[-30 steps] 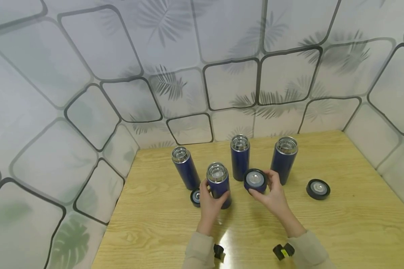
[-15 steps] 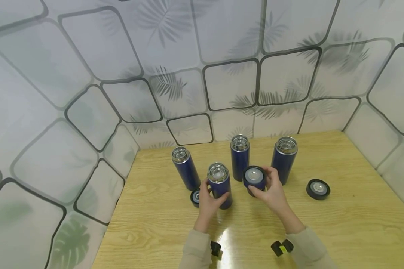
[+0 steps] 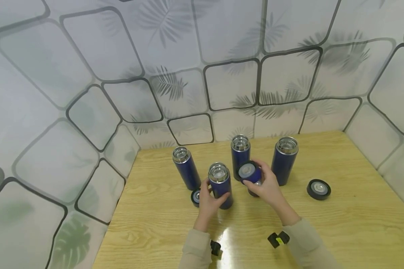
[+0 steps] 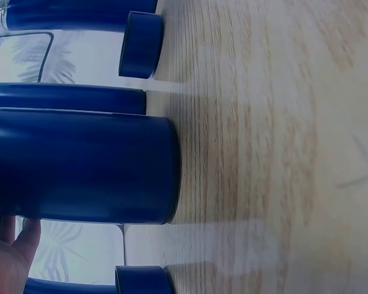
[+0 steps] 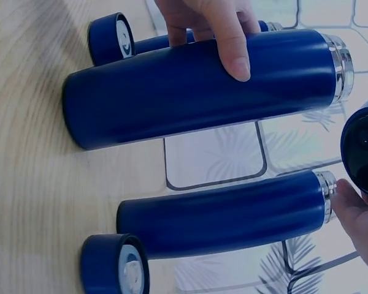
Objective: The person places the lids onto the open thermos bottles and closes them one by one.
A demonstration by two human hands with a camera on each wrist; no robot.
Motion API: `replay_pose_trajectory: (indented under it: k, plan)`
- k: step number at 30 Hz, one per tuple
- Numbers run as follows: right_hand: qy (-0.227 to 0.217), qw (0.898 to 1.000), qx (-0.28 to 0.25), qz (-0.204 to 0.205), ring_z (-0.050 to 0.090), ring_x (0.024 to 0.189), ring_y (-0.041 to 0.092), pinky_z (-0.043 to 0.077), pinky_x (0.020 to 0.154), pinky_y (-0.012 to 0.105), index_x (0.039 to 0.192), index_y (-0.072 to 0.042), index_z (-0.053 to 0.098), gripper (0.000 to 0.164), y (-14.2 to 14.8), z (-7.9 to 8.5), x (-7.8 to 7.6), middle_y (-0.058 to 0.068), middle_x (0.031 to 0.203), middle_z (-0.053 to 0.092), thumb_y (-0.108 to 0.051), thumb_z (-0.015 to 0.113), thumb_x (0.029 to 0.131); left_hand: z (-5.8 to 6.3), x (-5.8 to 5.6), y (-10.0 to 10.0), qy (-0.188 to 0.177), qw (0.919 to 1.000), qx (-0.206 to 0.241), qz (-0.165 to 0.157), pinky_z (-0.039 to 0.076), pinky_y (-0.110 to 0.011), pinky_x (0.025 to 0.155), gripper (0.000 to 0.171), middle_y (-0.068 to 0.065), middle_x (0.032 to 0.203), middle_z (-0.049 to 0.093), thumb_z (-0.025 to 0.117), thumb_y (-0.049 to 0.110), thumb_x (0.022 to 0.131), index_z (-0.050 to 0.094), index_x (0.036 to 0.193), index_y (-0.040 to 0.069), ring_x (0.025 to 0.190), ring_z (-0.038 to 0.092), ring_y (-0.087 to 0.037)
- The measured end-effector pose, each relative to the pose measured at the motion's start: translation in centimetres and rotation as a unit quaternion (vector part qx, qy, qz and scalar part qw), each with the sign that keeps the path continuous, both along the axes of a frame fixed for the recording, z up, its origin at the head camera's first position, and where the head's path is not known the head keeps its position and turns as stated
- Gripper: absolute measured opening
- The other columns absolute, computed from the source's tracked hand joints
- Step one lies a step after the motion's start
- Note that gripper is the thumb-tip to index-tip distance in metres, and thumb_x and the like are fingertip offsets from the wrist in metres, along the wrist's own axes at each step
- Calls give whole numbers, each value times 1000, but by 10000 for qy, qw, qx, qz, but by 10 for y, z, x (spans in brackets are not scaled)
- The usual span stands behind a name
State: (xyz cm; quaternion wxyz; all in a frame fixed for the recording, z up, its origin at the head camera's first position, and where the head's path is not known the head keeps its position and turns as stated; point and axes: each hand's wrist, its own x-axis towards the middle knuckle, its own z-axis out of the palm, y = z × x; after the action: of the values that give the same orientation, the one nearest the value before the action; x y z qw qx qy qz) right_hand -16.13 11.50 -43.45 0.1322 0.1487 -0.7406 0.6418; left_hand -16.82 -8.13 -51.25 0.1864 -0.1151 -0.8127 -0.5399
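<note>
Left hand [image 3: 210, 203] gripped an upright, uncapped, plain blue bottle [image 3: 220, 188] while the right hand [image 3: 268, 187] held a blue lid [image 3: 250, 171] to that bottle's right.

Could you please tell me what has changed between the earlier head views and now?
The right hand, gripping a lid, has moved left and slightly up in the head view, bringing another lid into clearer sight on the table. Nothing was taken or let go. The left hand still holds the front bottle; the other three bottles stayed put.
</note>
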Motion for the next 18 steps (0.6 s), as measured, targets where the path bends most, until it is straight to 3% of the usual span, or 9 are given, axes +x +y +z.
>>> replay_pose_trajectory:
  k: [8, 9, 11, 15, 18]
  plan:
    - [-219, 9989, -346, 212, 44, 100, 4, 39, 81, 13, 119, 10, 24, 67, -8, 7, -5, 25, 119, 41, 13, 66, 67, 2, 0, 1, 76, 10000, 20, -44, 45, -40, 80, 67, -13, 111, 47, 78, 16, 66, 40, 118, -1, 101, 46, -26]
    - [-226, 9989, -339, 234, 44, 101, 5, 39, 82, 13, 118, 10, 23, 66, -9, 7, -6, 25, 119, 40, 13, 66, 67, 7, 3, 1, 63, 10000, 54, -54, 45, -41, 80, 66, -14, 110, 47, 78, 14, 66, 40, 118, -3, 101, 46, -27]
    - [-223, 9990, -277, 280, 44, 102, 10, 38, 84, 14, 118, 9, 23, 66, -10, 8, -7, 24, 119, 40, 12, 66, 68, 15, 7, 3, 91, 9999, 62, -48, 45, -42, 80, 65, -16, 109, 47, 78, 9, 65, 40, 117, -5, 100, 47, -30]
    - [-180, 9992, -85, 340, 44, 106, 23, 35, 87, 14, 118, 9, 25, 64, -11, 10, -10, 23, 119, 41, 9, 67, 70, 19, 8, 4, 82, 9999, 143, -43, 45, -44, 80, 66, -19, 109, 47, 78, 4, 63, 40, 116, -7, 99, 47, -33]
    - [-115, 9994, 55, 322, 44, 105, 25, 35, 87, 13, 119, 9, 28, 63, -12, 12, -12, 22, 117, 43, 8, 68, 70, 6, 2, 2, 75, 10000, 57, -3, 45, -41, 80, 67, -16, 109, 47, 79, 8, 63, 40, 117, -4, 100, 47, -29]
